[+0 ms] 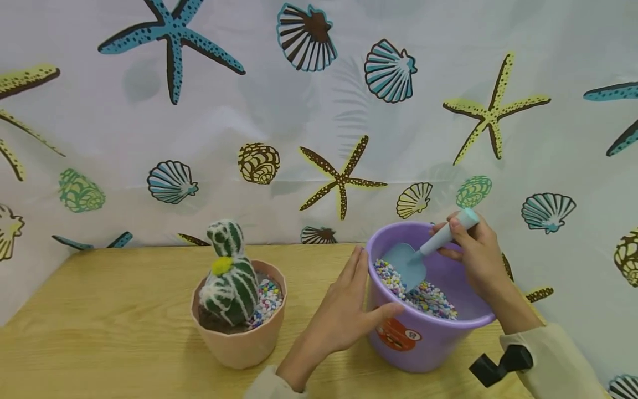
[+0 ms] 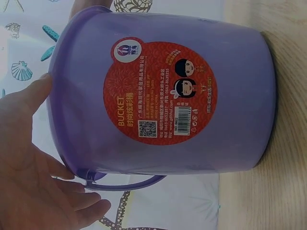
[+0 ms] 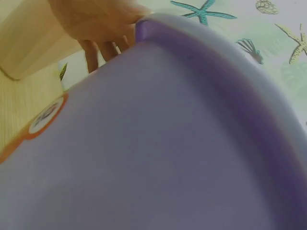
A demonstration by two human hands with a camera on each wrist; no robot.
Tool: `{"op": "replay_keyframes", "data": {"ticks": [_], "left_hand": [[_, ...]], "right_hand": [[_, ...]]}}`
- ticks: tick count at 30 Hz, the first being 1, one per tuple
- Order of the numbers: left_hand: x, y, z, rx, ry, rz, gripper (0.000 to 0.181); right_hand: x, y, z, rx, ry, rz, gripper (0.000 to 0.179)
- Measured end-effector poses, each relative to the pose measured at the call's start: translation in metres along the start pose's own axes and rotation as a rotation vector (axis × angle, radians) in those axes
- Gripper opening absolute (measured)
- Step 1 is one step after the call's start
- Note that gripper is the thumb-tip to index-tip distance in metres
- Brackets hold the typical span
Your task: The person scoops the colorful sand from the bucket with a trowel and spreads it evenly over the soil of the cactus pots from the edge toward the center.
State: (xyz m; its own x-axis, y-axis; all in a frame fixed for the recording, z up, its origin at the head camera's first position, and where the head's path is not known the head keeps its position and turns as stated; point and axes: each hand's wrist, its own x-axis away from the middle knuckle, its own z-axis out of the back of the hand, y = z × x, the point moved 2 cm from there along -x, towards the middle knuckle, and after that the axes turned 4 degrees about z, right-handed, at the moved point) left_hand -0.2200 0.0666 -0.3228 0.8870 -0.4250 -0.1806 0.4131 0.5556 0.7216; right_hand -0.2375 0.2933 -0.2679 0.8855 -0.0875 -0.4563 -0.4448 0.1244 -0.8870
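Note:
A purple bucket [image 1: 423, 346] stands at the right of the table with small multicoloured pebbles [image 1: 430, 299] inside. My right hand [image 1: 476, 252] grips the handle of a light blue hand shovel [image 1: 411, 269] over the bucket. The shovel's blade slants down into the pebbles. Against the bucket's left side rests my left hand [image 1: 344, 307], its fingers extended and its thumb on the rim, as the left wrist view also shows. The bucket wall fills most of the right wrist view, which hides the right hand and the shovel.
Left of my left hand stands a peach flowerpot [image 1: 241, 349]. It holds a green cactus [image 1: 231, 293] with white fuzz and a yellow flower, soil, and coloured pebbles on its right side. Behind the wooden table [image 1: 109, 327] hangs a cloth [image 1: 299, 111] with shells and starfish.

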Motion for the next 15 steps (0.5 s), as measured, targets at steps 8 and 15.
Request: {"op": "replay_keyframes", "data": {"ticks": [8,15], "left_hand": [[-0.001,0.002,-0.001,0.009,-0.001,-0.013,0.102],[-0.001,0.002,0.0,-0.007,0.008,-0.022,0.102]], "right_hand": [[0.003,-0.004,0.005,0.55,0.227,0.069,0.023],[0.004,-0.004,-0.008,0.703,0.015,0.198,0.021]]}}
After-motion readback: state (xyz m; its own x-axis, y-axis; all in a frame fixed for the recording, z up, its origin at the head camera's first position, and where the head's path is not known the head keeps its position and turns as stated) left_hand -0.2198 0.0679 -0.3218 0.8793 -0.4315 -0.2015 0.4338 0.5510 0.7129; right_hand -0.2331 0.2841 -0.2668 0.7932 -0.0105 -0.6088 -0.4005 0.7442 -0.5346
